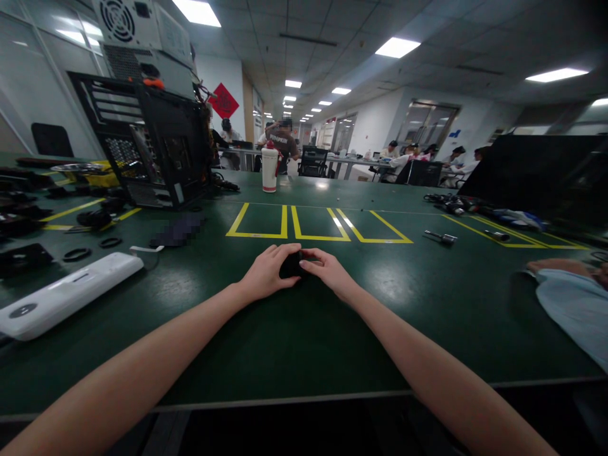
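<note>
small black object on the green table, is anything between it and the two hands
Nothing visible. The left hand and right hand both already touch the small black object, closing on it from either side on the green table. The yellow taped rectangles lie farther away.

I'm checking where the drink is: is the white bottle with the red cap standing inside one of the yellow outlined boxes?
No. The white bottle stands upright on the green table beyond the yellow boxes, outside their lines.

both forearms are bare to the frame's edge, with no sleeves showing; the left hand and right hand wear no gloves, rings or watch.
</note>
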Demonstrator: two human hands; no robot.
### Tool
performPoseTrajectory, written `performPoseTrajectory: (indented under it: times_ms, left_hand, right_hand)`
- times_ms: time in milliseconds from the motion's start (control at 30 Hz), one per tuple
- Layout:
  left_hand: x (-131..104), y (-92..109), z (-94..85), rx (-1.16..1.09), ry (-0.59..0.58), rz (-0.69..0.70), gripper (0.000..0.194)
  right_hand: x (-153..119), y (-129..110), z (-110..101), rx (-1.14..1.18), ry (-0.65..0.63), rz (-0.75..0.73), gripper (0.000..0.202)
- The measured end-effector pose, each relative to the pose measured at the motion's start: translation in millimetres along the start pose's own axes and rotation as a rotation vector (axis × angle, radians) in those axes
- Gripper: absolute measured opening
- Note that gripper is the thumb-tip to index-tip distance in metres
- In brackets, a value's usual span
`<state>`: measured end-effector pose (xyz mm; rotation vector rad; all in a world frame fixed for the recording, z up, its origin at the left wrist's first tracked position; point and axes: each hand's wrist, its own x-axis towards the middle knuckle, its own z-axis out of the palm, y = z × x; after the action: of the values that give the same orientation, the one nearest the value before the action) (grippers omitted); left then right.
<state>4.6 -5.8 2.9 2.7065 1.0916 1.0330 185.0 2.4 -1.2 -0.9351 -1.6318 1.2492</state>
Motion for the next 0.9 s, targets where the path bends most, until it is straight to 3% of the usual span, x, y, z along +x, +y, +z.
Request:
performPoseTrajectory:
  times_ms: [167,333,467,700,900]
  left_hand:
    - [-0.1,-0.2,0.5,0.001,0.003,0.007,0.061]
    - [0.9,0.5,0.6,0.002,0.014,0.010,0.061]
    - [0.7,1.0,0.3,0.001,0.013,0.014,0.061]
    - [-0.1,-0.2,0.6,-0.002,0.007,0.005,0.062]
    - [0.4,1.4,-0.4,-0.007,0.009,0.000,0.061]
  right_hand:
    - [-0.5,-0.4,-2.9,0.022,-0.077,-0.051,0.037]
    - [0.7,-0.3,0.1,0.051,-0.008,-0.076,0.021]
    - [0.6,0.1,0.5,-0.004,0.017,-0.030,0.029]
    - [0.4,2.1,-4.1,0.006,-0.058,-0.036,0.036]
    - [1.6,0.0,0.7,0.026,0.019,-0.089,0.023]
